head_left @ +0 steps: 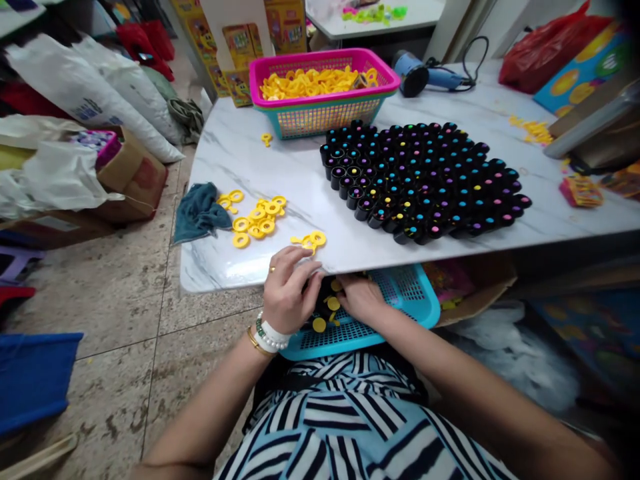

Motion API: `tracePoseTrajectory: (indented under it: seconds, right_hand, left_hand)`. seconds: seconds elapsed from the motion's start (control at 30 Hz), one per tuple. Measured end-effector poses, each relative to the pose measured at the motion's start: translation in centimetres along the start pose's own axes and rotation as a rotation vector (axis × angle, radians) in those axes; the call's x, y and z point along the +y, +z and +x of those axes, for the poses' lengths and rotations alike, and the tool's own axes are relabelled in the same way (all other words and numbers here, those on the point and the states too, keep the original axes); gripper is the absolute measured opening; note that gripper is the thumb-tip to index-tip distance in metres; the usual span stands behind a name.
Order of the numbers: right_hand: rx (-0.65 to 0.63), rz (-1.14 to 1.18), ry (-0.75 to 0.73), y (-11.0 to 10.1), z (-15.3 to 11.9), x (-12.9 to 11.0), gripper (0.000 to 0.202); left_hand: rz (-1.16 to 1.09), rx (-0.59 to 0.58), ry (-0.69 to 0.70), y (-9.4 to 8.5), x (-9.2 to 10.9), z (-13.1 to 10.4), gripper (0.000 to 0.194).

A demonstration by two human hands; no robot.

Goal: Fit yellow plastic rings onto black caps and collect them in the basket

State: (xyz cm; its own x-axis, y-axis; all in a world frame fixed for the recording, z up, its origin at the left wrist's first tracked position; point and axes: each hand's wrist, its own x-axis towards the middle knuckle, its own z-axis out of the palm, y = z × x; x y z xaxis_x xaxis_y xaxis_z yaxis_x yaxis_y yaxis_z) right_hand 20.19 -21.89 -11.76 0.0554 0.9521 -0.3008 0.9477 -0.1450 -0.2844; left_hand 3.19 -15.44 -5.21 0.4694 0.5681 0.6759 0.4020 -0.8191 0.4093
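My left hand (290, 290) is at the table's front edge, its fingers bent and slightly apart, with nothing visible in them. Its fingertips are beside a few yellow ring-shaped plastic pieces with short stems (316, 240). My right hand (359, 297) reaches into a blue plastic basket (425, 300) on my lap, partly under the tabletop. The fingers are hidden there, so what they hold cannot be seen. Black parts with round yellow discs (319, 325) lie in the basket between my hands. A loose pile of yellow ring pieces (257, 217) lies farther left on the table.
Black cylinders with coloured dots (415, 173) stand packed on the marble-patterned table (220, 267). Behind them are a pink-rimmed basket (325, 100) of yellow pieces and a blue heat-gun-like tool (413, 73). A dark teal cloth (200, 213) lies left. An open carton (480, 293) is below right.
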Motion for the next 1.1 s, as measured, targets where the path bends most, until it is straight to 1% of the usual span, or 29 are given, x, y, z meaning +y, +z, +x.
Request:
tracePoseTrajectory:
  seconds: [0.13,0.23,0.33,0.4,0.43,0.47,0.5,0.53,0.57,0.6,0.63,0.7,0.77,0.83,0.9,0.97,1.03,1.1]
  right_hand:
    - [0.059,-0.007,-0.101,0.5,0.6,-0.3,0.044]
    - [0.095,0.012,-0.174,0.7,0.9,-0.5,0.033]
    - [0.114,0.039,-0.26,-0.2,-0.8,-0.6,0.017]
    - [0.162,0.08,-0.322,-1.7,-2.8,-0.7,0.011]
    - [0.218,0.116,-0.348,-2.7,-3.8,-0.8,0.013]
    - [0.386,0.222,-0.365,-3.7,-4.5,-0.9,0.016]
    - [0.551,0.29,-0.342,-4.8,-5.0,-1.0,0.023]
    - [0.682,0.338,-0.293,-5.7,-5.1,-1.2,0.03]
    - [0.778,0.386,-0.243,-6.6,-4.9,-1.3,0.036]
    - [0.821,0.419,-0.194,-7.2,-4.4,-1.4,0.038]
    - [0.816,0.455,-0.157,-7.7,-3.7,-1.4,0.036]
    - [0.741,0.56,-0.12,-8.3,-2.2,-1.4,0.029]
    - [0.633,0.705,-0.099,-8.6,-1.2,-1.1,0.026]
    - [0.504,0.866,-0.068,-9.0,-0.7,-0.7,0.028]
    - [0.34,0.982,-0.028,-9.7,-0.5,-0.4,0.029]
    - [0.207,1.025,0.002,-10.4,-0.4,-0.2,0.029]
    - [0.155,1.004,0.003,-10.9,0.0,-0.2,0.027]
    - [0.144,0.982,-0.013,-11.0,0.3,-0.2,0.026]
  left_hand:
    - [-0.053,-0.008,-0.028,-0.4,0.0,-0.8,0.021]
    - [-0.058,0.014,-0.066,-0.5,-0.3,-1.2,0.018]
    - [-0.062,0.032,-0.09,-1.2,-0.3,-1.4,0.019]
    - [-0.08,0.034,-0.094,-2.1,-0.1,-1.3,0.02]
    - [-0.097,0.036,-0.098,-2.4,0.1,-1.1,0.021]
    - [-0.115,0.036,-0.104,-2.7,0.3,-0.9,0.021]
    - [-0.132,0.035,-0.112,-2.7,0.5,-0.6,0.021]
    - [-0.144,0.026,-0.122,-2.6,0.8,-0.3,0.022]
    - [-0.149,0.01,-0.129,-2.2,1.1,0.1,0.024]
    - [-0.145,-0.018,-0.132,-1.6,1.3,0.5,0.026]
    - [-0.134,-0.054,-0.132,-0.8,1.6,0.9,0.028]
    - [-0.094,-0.125,-0.133,0.9,2.0,1.7,0.033]
    - [-0.057,-0.178,-0.153,2.4,2.0,2.4,0.031]
    - [-0.047,-0.216,-0.185,3.3,1.8,2.9,0.027]
    - [-0.062,-0.251,-0.204,3.6,1.5,3.0,0.024]
    - [-0.076,-0.275,-0.213,3.7,1.2,3.0,0.023]
    - [-0.083,-0.286,-0.217,3.7,1.1,3.0,0.022]
    - [-0.083,-0.295,-0.221,3.6,1.1,2.9,0.021]
